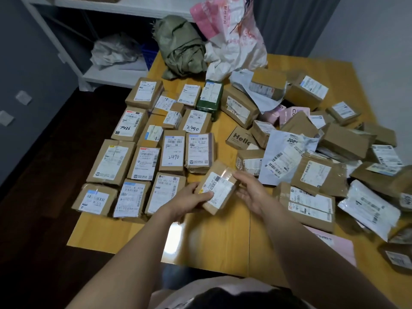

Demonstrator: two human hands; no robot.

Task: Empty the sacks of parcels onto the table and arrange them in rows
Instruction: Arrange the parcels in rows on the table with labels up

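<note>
Above the bare near part of the yellow table (207,241), a small brown box (219,188) with a white label is held tilted between both hands. The left hand (189,200) grips its near-left end, thumb across the label; the right hand (249,192) has its fingers loosely spread against the box's right end. To the left, labelled boxes lie in neat rows (142,152). To the right sits a jumbled heap of boxes and mail bags (316,152). At the far edge lie a green sack (180,50) and a white and pink sack (231,36), both crumpled.
</note>
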